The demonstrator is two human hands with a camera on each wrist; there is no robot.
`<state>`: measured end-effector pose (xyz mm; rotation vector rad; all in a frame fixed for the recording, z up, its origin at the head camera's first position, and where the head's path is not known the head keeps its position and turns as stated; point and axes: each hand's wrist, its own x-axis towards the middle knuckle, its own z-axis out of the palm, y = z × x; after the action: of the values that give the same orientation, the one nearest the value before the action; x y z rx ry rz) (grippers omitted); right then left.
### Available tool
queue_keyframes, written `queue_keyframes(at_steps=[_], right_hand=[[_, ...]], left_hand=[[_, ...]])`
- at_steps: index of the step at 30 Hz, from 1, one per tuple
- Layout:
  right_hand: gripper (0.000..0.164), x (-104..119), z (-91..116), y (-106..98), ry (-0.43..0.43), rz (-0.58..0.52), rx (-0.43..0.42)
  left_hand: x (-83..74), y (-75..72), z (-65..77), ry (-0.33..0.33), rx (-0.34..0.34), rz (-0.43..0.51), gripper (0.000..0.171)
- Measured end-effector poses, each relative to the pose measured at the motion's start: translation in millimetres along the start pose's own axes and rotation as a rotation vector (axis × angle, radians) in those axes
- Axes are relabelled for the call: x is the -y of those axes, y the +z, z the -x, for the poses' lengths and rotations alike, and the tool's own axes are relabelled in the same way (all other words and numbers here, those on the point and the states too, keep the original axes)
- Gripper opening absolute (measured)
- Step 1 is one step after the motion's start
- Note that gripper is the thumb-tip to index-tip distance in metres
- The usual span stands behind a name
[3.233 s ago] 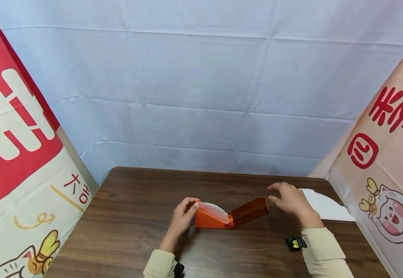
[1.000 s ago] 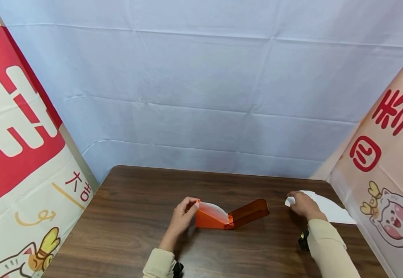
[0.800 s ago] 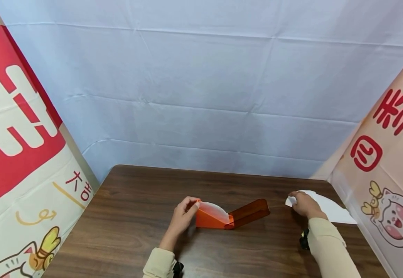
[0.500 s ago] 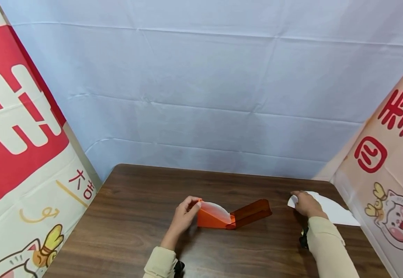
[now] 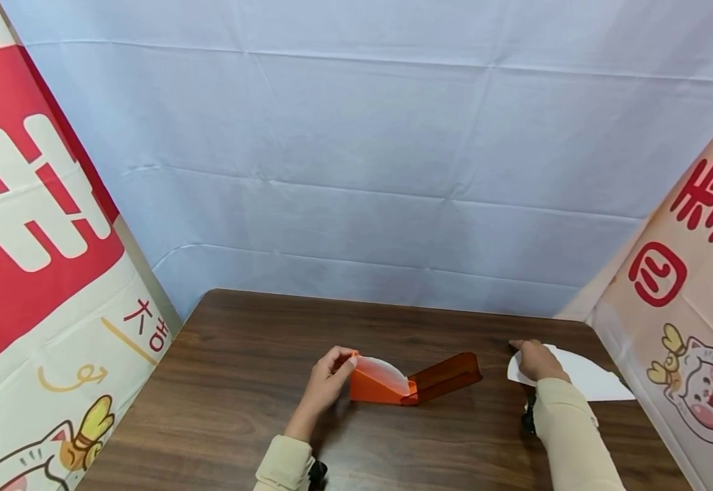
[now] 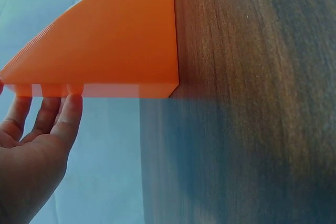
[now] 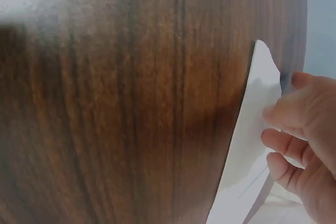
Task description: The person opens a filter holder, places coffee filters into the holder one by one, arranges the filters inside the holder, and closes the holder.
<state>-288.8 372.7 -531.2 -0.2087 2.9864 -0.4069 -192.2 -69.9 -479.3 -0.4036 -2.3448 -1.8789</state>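
Note:
In the head view my left hand (image 5: 325, 378) grips the upper left corner of an orange see-through holder (image 5: 381, 389), with white paper filters (image 5: 383, 368) standing inside. Its fingertips press the orange end wall (image 6: 105, 90) in the left wrist view. The brown see-through lid (image 5: 448, 377) is swung open to the right. Further right, my right hand (image 5: 537, 360) pinches the left part of a flat, fan-shaped white paper filter (image 5: 592, 375). The right wrist view shows the thumb lying over the white paper (image 7: 247, 135); part of the pinch is hidden.
Everything rests on a dark wood-grain table (image 5: 258, 382). A pale blue cloth (image 5: 356, 170) hangs behind it. Printed banners stand at the left (image 5: 55, 286) and right (image 5: 700, 327), the right one close to the paper's pointed end.
My right hand came down from above the table onto the white paper and took hold of it. The paper has slid slightly towards me. The left hand and holder stay put.

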Motion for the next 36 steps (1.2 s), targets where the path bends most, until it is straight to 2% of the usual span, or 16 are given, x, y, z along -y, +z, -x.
queue_keyframes(at_steps=[4,8,13,20,27,30,33,36], right_hand=[[0.041,4,-1,0,0.000,0.032,0.030],[0.029,8,-2,-5,-0.033,0.058,0.022],[0.017,8,-4,-6,-0.031,0.046,0.014],[0.011,3,-5,-2,-0.036,0.046,0.000],[0.015,3,-2,-1,-0.054,0.022,-0.017],[0.015,4,1,-4,-0.052,-0.010,-0.011],[0.013,6,3,-9,-0.040,-0.047,-0.006],[0.007,10,2,-14,-0.045,-0.057,-0.019]], left_hand=[[0.0,0.0,0.2,0.002,-0.001,0.003,0.016],[-0.2,-0.4,0.7,0.007,0.000,0.004,0.017],[-1.4,-0.3,1.0,0.001,-0.009,-0.006,0.017],[1.2,1.1,0.7,-0.001,-0.007,0.005,0.016],[33.9,6.1,-4.1,-0.015,-0.030,-0.007,0.016],[38.1,7.0,-4.5,-0.003,-0.032,-0.013,0.017],[36.5,6.8,-4.1,0.004,-0.036,-0.005,0.016],[21.1,4.2,-2.2,0.001,-0.031,-0.001,0.015]])
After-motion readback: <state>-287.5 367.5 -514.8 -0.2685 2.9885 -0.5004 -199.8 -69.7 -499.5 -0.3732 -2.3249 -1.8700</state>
